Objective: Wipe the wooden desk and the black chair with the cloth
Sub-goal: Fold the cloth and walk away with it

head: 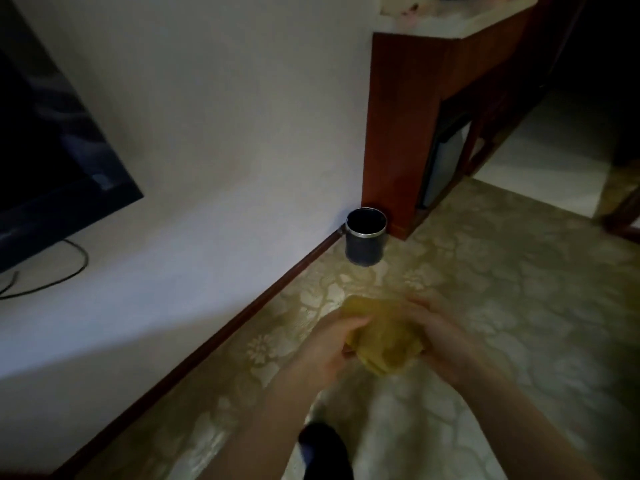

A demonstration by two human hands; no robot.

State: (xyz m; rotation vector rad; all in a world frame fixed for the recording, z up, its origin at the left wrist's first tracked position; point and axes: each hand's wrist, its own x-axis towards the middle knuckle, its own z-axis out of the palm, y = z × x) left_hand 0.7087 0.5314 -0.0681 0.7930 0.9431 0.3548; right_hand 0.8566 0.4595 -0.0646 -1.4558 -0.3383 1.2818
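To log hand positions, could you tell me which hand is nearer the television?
Left. The left hand holds the cloth on the television side; the right hand holds its far side.

Both bare forearms reach forward and converge. The left grip [329,348] and right grip [446,344], fingers curled, clutch the cloth [381,341] between them.

White wall [225,116] plain, dimly lit; dark wooden skirting board [214,341] along its foot; floor laid with beige floral carpet [502,271]; black television [41,150] mounted at left, cable [65,275] hanging below; dark waste bin [365,237] with metal rim against the wall, just beside a reddish wooden cabinet [398,116] with pale top; pale hard floor [554,150] beyond.
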